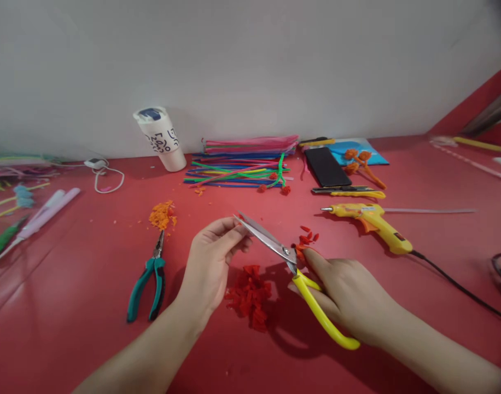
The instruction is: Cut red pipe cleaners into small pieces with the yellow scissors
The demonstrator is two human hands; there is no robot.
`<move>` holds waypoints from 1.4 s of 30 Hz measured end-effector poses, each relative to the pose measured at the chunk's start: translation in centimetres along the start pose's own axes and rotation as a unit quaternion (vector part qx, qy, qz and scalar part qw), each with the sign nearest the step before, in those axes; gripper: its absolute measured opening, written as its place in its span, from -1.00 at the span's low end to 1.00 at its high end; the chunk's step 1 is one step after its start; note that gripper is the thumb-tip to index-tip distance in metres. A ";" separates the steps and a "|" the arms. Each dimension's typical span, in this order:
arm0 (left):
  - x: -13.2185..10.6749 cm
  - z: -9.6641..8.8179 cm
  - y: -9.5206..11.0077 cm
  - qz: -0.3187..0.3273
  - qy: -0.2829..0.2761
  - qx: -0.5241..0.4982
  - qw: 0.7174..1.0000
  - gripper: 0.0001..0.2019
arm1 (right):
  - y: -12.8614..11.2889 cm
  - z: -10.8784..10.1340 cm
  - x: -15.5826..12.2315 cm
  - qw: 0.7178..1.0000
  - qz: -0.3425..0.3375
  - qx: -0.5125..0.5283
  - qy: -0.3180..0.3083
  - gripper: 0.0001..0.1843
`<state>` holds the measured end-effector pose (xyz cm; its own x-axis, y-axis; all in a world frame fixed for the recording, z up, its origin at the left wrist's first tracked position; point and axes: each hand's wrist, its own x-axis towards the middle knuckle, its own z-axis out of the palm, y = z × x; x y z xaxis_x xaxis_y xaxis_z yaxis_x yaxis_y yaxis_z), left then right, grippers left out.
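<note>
My left hand is closed in a pinch at the scissor tips, with a small red fuzzy piece showing between thumb and forefinger. In my right hand are scissors with yellow handles, their blades slightly apart and pointing at my left fingertips. Some red fuzzy material shows by the right fingers at the scissor pivot; whether they hold it I cannot tell. Below the blades lies a heap of red cut pieces. Several small red pieces rest just beyond my right hand.
Teal-handled pliers and orange clippings lie left of my hands. Pipe cleaners and a white tumbler are along the wall. Rightward are a phone, a cutter knife and a yellow glue gun with its cord.
</note>
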<state>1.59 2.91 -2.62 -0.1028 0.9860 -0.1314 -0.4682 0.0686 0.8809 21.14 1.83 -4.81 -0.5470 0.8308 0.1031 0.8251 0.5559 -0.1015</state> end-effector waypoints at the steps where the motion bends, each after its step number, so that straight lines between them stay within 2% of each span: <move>1: 0.0 0.0 0.0 0.003 -0.001 -0.002 1.000 -0.98 | 0.0 0.0 0.0 1.000 0.000 0.001 0.002 -0.76; 16: 0.0 0.0 0.0 0.009 -0.003 0.000 1.000 -0.98 | 0.0 0.1 -0.1 1.000 -0.005 -0.007 0.015 -0.77; 26: 0.0 0.0 -0.1 0.006 0.008 -0.001 1.000 -0.99 | -0.4 0.0 0.0 0.999 0.019 0.026 -0.014 -0.72; 42: 0.0 0.0 -0.1 0.006 0.018 0.001 1.000 -0.97 | -0.3 -0.1 0.0 0.999 0.034 0.018 -0.019 -0.69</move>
<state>1.60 2.89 -2.67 -0.1399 0.9808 -0.1360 -0.4643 0.0563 0.8839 20.93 1.66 -4.71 -0.4951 0.8670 0.0568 0.8554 0.4978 -0.1431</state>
